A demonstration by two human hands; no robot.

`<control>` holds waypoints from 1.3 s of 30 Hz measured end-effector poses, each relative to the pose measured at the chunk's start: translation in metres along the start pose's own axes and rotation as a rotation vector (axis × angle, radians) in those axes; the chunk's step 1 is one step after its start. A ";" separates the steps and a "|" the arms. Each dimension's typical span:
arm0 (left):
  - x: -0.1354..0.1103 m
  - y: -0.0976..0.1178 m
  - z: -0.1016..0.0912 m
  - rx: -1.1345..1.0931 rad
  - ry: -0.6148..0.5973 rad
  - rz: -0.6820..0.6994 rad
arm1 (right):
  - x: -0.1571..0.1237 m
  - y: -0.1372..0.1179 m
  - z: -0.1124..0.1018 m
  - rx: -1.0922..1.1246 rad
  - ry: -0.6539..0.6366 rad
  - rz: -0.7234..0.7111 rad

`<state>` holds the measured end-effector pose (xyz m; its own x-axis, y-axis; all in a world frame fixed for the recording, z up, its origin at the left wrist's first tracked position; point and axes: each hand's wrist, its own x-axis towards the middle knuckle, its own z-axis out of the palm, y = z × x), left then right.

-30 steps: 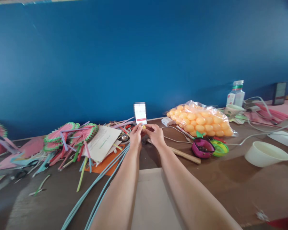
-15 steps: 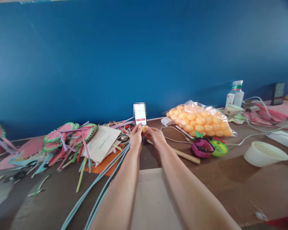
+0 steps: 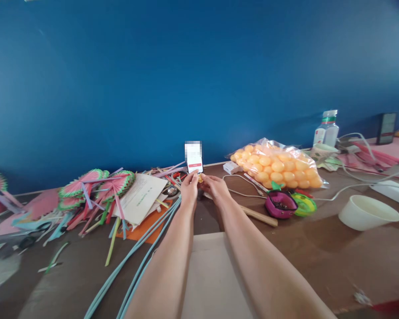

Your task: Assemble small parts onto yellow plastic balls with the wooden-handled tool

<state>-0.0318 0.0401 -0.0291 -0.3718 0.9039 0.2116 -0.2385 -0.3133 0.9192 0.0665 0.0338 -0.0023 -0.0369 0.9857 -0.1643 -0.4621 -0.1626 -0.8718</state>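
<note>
My left hand (image 3: 189,189) and my right hand (image 3: 214,187) meet over the middle of the brown table (image 3: 319,252), fingers pinched together on a small yellow-orange piece (image 3: 199,178) held between them. What the piece is cannot be made out. Just behind the hands a phone (image 3: 193,157) stands upright against the blue wall with its screen lit. A beige board (image 3: 213,274) lies under my forearms.
Left: pink-and-green paper fans (image 3: 96,184), coloured paper strips, a printed sheet (image 3: 141,197) and long light-blue tubes (image 3: 136,261). Right: a clear bag of orange balls (image 3: 279,166), a magenta case (image 3: 280,204), a wooden stick (image 3: 257,216), a white bowl (image 3: 369,213), a bottle (image 3: 326,129) and cables.
Both hands stay in the same place. The fingers have shifted slightly around the small yellow-orange piece. The camera has moved a little.
</note>
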 end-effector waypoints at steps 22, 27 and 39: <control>-0.005 0.013 0.007 -0.118 0.079 -0.143 | 0.002 0.003 -0.002 -0.491 -0.014 -0.468; -0.004 0.013 0.006 -0.084 0.086 -0.123 | -0.001 0.002 -0.005 -0.716 0.006 -0.669; -0.004 0.010 0.004 -0.021 0.102 -0.108 | -0.001 0.000 -0.007 -0.836 0.026 -0.772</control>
<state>-0.0294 0.0345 -0.0190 -0.4321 0.8987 0.0756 -0.3005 -0.2225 0.9274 0.0727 0.0321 -0.0058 0.0236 0.8357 0.5486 0.3826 0.4994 -0.7773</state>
